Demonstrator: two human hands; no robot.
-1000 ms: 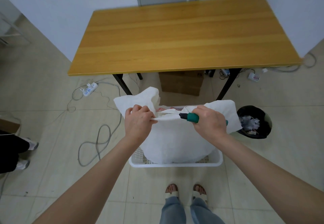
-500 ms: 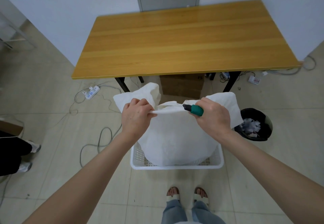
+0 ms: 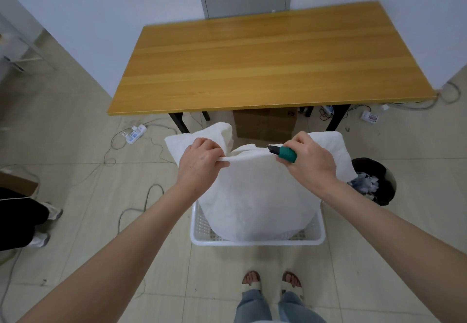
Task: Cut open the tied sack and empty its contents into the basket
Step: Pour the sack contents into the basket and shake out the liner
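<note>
A bulging white sack [image 3: 255, 201] hangs over a white perforated basket [image 3: 255, 241] on the floor, its bottom resting inside the basket. My left hand [image 3: 199, 164] grips the sack's near top edge at the left. My right hand [image 3: 309, 162] grips the same edge at the right and also holds a green-handled cutter [image 3: 284, 153] whose dark tip points left. The sack's mouth faces away from me and what is inside is hidden.
A wooden table [image 3: 267, 59] stands just beyond the basket, with a cardboard box [image 3: 265, 124] under it. A black bin [image 3: 374, 181] with scraps sits right of the basket. Cables and a power strip [image 3: 135, 131] lie on the tiles at left. Another person's legs [image 3: 22, 219] are at far left.
Both hands have lifted the sack's top edge a little higher and stretched it tighter. The opening that showed between the hands is now hidden behind the raised edge.
</note>
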